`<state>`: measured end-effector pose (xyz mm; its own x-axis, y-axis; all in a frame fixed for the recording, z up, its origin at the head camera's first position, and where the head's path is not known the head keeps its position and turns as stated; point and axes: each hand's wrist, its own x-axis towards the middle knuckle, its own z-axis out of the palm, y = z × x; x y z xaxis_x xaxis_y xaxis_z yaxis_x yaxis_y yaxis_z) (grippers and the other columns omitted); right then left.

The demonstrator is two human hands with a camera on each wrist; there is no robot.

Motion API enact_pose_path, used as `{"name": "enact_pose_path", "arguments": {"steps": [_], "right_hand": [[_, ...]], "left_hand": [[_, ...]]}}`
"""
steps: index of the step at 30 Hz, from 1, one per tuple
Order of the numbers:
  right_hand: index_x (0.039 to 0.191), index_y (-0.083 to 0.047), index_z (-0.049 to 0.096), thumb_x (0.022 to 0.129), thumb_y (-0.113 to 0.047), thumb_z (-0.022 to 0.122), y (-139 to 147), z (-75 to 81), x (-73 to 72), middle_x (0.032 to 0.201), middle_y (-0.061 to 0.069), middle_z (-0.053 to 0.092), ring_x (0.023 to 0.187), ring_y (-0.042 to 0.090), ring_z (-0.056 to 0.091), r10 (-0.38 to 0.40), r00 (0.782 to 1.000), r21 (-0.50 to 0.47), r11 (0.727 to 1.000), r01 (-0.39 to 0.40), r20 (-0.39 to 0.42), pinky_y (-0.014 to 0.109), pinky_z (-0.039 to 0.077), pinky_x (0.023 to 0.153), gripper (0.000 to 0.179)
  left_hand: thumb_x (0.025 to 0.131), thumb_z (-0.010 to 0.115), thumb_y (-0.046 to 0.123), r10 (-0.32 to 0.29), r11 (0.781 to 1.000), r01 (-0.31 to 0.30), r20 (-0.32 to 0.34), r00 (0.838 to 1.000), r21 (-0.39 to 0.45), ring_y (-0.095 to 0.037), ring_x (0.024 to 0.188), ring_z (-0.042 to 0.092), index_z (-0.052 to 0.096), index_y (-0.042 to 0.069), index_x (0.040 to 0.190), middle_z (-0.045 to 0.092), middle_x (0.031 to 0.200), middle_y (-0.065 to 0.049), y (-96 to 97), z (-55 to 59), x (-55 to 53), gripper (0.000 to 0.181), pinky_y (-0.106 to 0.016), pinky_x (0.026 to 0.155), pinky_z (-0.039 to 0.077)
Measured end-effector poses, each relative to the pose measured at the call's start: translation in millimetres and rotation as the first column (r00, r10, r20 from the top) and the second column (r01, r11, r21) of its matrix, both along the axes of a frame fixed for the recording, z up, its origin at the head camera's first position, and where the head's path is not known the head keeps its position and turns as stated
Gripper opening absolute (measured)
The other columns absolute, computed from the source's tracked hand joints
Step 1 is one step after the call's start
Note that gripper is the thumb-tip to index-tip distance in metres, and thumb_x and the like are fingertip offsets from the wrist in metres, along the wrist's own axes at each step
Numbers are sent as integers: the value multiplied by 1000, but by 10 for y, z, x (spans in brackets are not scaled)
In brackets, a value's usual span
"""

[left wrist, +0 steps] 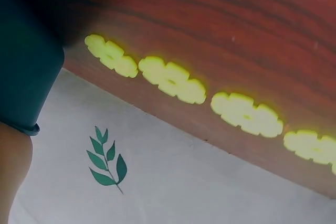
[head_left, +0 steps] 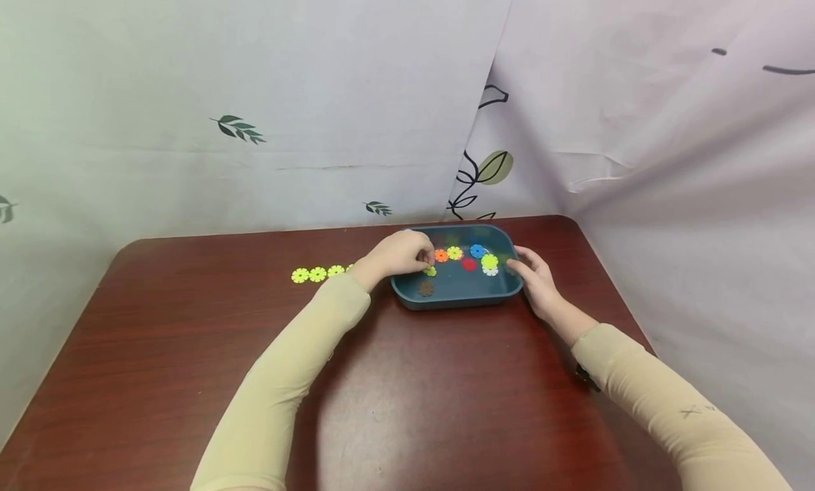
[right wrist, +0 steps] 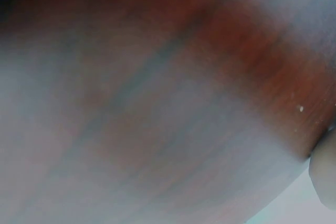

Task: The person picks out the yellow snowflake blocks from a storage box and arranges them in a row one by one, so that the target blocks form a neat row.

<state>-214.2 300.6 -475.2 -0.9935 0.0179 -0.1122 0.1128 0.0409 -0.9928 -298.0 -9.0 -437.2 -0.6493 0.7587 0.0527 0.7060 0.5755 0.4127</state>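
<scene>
Tray: right in the thick of it, dark blue-green, sitting on the table near the far edge, carrying loose discs of several colours
Left hand: over the tray's left end, curled at the fingers, and look, pinching a green disc at the tips
Green disc: just above the tray floor or on it, hard to say which, partly hidden by those fingertips
Right hand: grasping the tray by its right end, with thumb over the rim and fingers along the outside
Brown disc: down in the near left corner, close to the green one
Orange disc: just beside the left hand, toward the far side
Yellow disc: right next to the orange, nearly meeting it
Red disc: around the middle, a little nearer
Blue disc: beyond the red, toward the far side
Lime disc: over to the right, overlapping a white disc
Row: yellow, notched, flat on the table left of the tray, strung out in a line, seen at closer quarters from the left wrist
Right wrist view: mostly blur, with reddish-brown table and pale glare
Sleeves: pale, on both arms
Cloth: whitish, behind the table, printed with leaves
</scene>
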Motion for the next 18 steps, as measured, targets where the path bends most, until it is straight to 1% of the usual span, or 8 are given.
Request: {"name": "enact_pose_path", "arguments": {"steps": [5, 11, 14, 18], "right_hand": [[155, 7, 40, 110, -15, 56, 2, 4, -2, 119, -9, 62, 100, 0, 64, -9, 1000, 6, 1000, 9, 0, 13, 57, 84, 52], [155, 7, 40, 110, -15, 56, -10, 13, 4, 117, -8, 63, 99, 1, 64, -4, 1000, -8, 1000, 4, 12, 13, 58, 84, 53], [155, 6, 40, 110, -15, 56, -3, 15, 3, 118, -8, 63, 100, 1, 64, -6, 1000, 1, 1000, 6, 13, 13, 57, 84, 52], [155, 6, 40, 110, -16, 56, 12, 15, -1, 119, -8, 62, 100, 1, 63, -9, 1000, 17, 1000, 9, 6, 13, 57, 85, 52]], "left_hand": [[99, 77, 17, 26, 995, -25, -16, 1000, 91, -16, 88, 67, 80, 14, 96, 74, 97, -2, -25, -8, 17, 6, -30, 83, 59], [98, 78, 15, 85, 980, -86, 12, 996, 180, -18, 92, 70, 80, 12, 100, 75, 101, -4, -72, -23, 42, 4, -33, 86, 60], [99, 78, 15, 116, 962, -119, 27, 993, 245, -18, 94, 71, 80, 12, 101, 76, 102, -4, -84, -47, 36, 5, -33, 87, 61], [99, 77, 14, 145, 924, -156, 59, 988, 348, -19, 95, 71, 80, 11, 101, 77, 102, -5, -86, -76, 27, 5, -34, 89, 61]]}}
